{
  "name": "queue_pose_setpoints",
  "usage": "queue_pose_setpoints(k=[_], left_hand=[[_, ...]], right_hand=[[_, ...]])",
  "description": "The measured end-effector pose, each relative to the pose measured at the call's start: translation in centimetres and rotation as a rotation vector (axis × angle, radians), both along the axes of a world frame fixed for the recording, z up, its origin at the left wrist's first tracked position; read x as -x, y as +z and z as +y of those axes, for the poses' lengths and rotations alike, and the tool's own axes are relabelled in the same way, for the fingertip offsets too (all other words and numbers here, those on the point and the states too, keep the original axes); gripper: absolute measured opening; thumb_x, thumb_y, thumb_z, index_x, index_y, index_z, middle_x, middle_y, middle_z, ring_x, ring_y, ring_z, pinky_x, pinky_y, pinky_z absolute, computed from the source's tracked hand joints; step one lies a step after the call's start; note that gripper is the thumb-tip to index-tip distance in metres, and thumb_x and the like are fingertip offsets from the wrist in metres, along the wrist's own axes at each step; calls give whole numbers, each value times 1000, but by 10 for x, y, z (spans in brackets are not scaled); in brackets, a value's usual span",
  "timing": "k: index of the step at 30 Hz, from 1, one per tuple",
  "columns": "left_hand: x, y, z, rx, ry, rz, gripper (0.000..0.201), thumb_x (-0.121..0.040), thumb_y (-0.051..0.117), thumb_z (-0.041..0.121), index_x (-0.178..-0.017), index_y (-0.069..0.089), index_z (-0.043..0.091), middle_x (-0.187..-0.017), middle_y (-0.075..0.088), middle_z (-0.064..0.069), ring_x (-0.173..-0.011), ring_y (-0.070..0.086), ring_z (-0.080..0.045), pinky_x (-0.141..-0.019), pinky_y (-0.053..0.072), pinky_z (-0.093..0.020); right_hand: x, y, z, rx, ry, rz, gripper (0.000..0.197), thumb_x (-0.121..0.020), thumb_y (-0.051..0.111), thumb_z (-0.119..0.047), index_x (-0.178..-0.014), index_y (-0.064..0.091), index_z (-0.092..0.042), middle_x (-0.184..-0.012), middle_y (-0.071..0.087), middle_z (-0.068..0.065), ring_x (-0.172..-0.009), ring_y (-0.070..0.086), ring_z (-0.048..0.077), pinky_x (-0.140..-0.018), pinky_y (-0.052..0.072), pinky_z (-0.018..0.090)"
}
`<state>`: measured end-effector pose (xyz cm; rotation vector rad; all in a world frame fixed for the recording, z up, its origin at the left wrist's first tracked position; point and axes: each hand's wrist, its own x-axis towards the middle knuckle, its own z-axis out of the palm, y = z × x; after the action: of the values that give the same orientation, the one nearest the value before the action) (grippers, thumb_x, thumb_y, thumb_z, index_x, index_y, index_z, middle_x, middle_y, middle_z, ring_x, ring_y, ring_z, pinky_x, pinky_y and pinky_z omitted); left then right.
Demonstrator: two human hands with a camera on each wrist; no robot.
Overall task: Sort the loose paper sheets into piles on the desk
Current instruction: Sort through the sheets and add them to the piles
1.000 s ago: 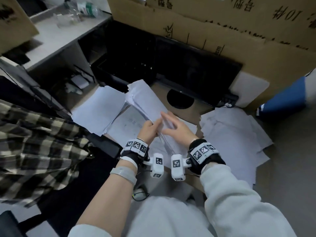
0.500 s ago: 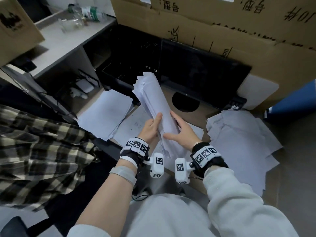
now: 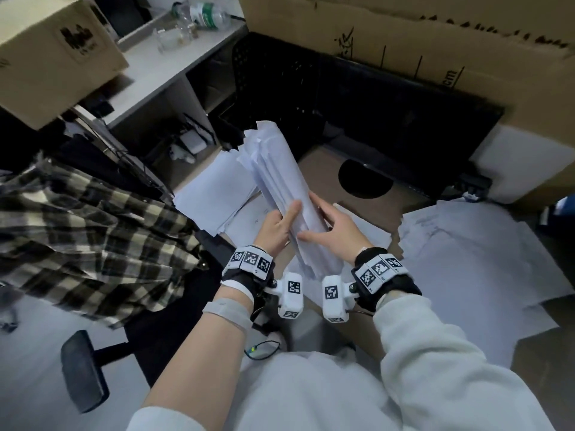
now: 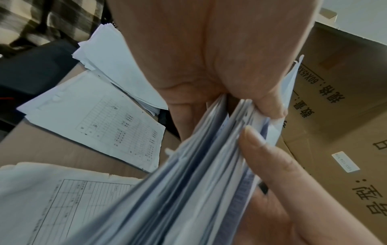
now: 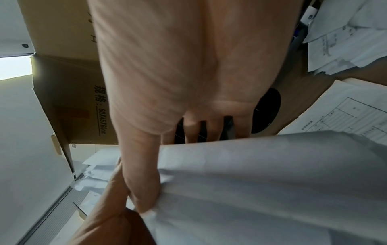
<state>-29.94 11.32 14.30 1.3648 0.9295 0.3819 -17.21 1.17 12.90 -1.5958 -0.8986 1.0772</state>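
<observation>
A thick bundle of white paper sheets (image 3: 281, 188) stands tilted on edge above the brown desk (image 3: 323, 164), leaning away from me. My left hand (image 3: 277, 225) grips its lower left side, thumb laid over the top sheet. My right hand (image 3: 329, 225) grips the right side, thumb across the front and fingers behind. In the left wrist view the sheet edges (image 4: 201, 165) fan out between my left thumb (image 4: 270, 106) and the right thumb. In the right wrist view the bundle (image 5: 272, 182) fills the lower frame. A neat pile (image 3: 217, 194) lies at left, a printed form (image 4: 100, 122) beside it.
A loose spread of sheets (image 3: 473, 262) covers the desk at right. A round cable hole (image 3: 365, 178) sits behind the hands. Large cardboard boxes (image 3: 435, 48) and a black panel (image 3: 373, 107) wall the back. A plaid-covered chair (image 3: 81, 244) stands at left.
Both hands have lifted the bundle off the desk and turned it from nearly flat to steeply upright on edge; the sheets are squeezed closer together.
</observation>
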Motion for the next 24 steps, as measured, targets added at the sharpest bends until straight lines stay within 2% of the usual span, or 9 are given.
queue_pose_setpoints(k=[2, 4, 7, 9, 12, 15, 18, 22, 24], left_hand=[[0, -1, 2, -11, 8, -27, 28, -101, 54, 32, -98, 70, 10, -93, 76, -5, -87, 72, -16, -75, 57, -28], [-3, -4, 7, -11, 11, -59, 29, -99, 58, 31, -105, 70, 6, -101, 75, -10, -95, 72, -21, -82, 58, -34], [-5, -12, 16, 20, 5, -65, 25, -96, 63, 30, -104, 71, 8, -103, 75, -9, -97, 72, -22, -88, 56, -37], [-8, -13, 20, 40, -15, -77, 20, -92, 69, 30, -102, 71, 13, -103, 76, -7, -98, 72, -22, -91, 56, -41], [-8, -18, 36, 75, -29, -78, 29, -89, 72, 37, -105, 71, 13, -106, 76, -7, -101, 71, -23, -97, 54, -46], [-6, -18, 50, 98, -85, -66, 29, -92, 66, 43, -102, 71, 16, -107, 75, -5, -102, 71, -21, -97, 54, -42], [1, -18, 61, 136, -125, -104, 29, -97, 60, 38, -106, 69, 12, -110, 74, -11, -101, 71, -23, -93, 56, -39], [12, -24, 73, 132, -128, -128, 34, -98, 57, 41, -108, 70, 11, -109, 74, -10, -102, 71, -24, -94, 55, -41], [19, -26, 80, 117, -96, -110, 36, -99, 57, 40, -110, 70, 8, -110, 74, -10, -104, 70, -24, -97, 54, -44]], right_hand=[[0, 3, 0, -9, 11, 7, 86, -83, 80, -23, -154, 33, -30, -148, 46, -20, -130, 44, -9, -100, 38, 4], [-1, 6, 2, -10, -7, 31, 77, -87, 75, -17, -153, 37, -31, -143, 49, -23, -125, 45, -16, -102, 38, 8], [-5, 7, 5, -9, -99, 72, 66, -90, 67, -9, -150, 43, -27, -144, 52, -16, -129, 49, -5, -111, 40, 24], [-6, 9, 7, -6, -129, 53, 66, -89, 69, -9, -149, 44, -25, -142, 53, -13, -129, 50, -2, -109, 42, 23], [1, 10, 14, 18, -199, 26, 69, -88, 70, -5, -148, 43, -23, -140, 54, -11, -127, 51, -1, -106, 44, 20], [11, 9, 23, 34, -285, 13, 67, -88, 67, -2, -147, 42, -20, -142, 55, -4, -128, 53, 3, -109, 44, 28], [21, 5, 32, 48, -389, -3, 64, -86, 63, 3, -145, 46, -18, -136, 61, -3, -122, 58, 3, -107, 48, 35], [35, 1, 39, 114, -534, -43, 61, -93, 64, -15, -149, 40, -21, -137, 59, 3, -119, 59, 8, -108, 46, 39], [43, 3, 42, 116, -596, 6, 59, -97, 62, -28, -150, 38, -21, -134, 59, 0, -121, 57, 11, -110, 44, 39]])
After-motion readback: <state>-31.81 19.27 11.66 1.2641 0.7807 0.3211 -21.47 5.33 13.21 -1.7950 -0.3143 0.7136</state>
